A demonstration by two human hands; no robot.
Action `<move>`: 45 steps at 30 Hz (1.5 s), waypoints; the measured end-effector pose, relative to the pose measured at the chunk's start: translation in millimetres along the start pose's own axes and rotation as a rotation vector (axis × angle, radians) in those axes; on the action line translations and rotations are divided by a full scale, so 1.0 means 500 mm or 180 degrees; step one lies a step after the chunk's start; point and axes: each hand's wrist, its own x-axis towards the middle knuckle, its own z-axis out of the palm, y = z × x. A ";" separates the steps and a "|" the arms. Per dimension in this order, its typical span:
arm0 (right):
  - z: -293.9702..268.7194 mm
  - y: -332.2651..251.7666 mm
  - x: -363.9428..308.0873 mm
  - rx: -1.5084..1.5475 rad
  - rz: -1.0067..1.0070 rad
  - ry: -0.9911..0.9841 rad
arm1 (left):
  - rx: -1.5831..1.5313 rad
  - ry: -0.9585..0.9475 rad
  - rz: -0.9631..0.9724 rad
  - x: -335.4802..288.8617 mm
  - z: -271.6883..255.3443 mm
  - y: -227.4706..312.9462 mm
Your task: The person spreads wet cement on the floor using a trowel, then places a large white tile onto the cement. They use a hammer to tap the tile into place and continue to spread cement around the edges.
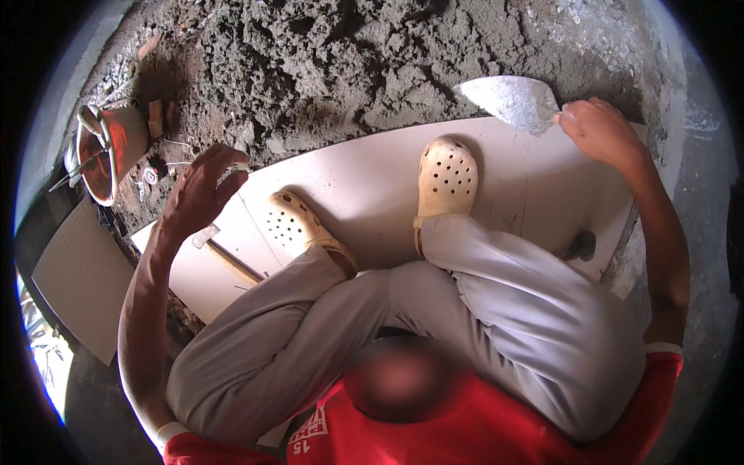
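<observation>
I am squatting on white floor tiles (364, 178) in cream perforated clogs. My right hand (601, 128) is shut on the handle of a trowel (511, 99). Its grey, mortar-coated blade lies at the far edge of the tiles, against the bed of wet grey mortar (349, 62). My left hand (198, 190) hovers with fingers spread above the left edge of the tiles, holding nothing. Just below it a wooden-handled tool (232, 263) lies on a tile beside my left foot (298, 225).
A red bucket (108, 143) with tools in it stands at the far left on the rough ground. A loose tile (81, 279) lies face down left of my arm. A small dark object (581, 246) sits on the tile by my right knee.
</observation>
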 end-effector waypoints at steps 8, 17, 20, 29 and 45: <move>-0.043 -0.028 0.001 -0.0294 -0.0210 0.0256 | -0.0052 -0.0115 -0.0002 0.002 0.003 -0.003; 0.010 -0.128 0.081 -0.0271 -0.0017 -0.0387 | -0.0006 -0.0019 -0.0095 0.018 -0.020 0.012; -0.012 -0.090 0.059 -0.0457 0.0046 -0.0385 | -0.0038 0.0021 -0.0157 0.003 -0.014 0.005; -0.046 -0.038 0.078 0.0082 -0.0020 0.1390 | -0.0064 -0.0125 -0.0361 -0.017 -0.001 -0.028; 0.102 -0.290 0.310 0.3120 0.0859 0.0618 | -0.0187 0.0120 -0.0357 -0.030 -0.007 -0.073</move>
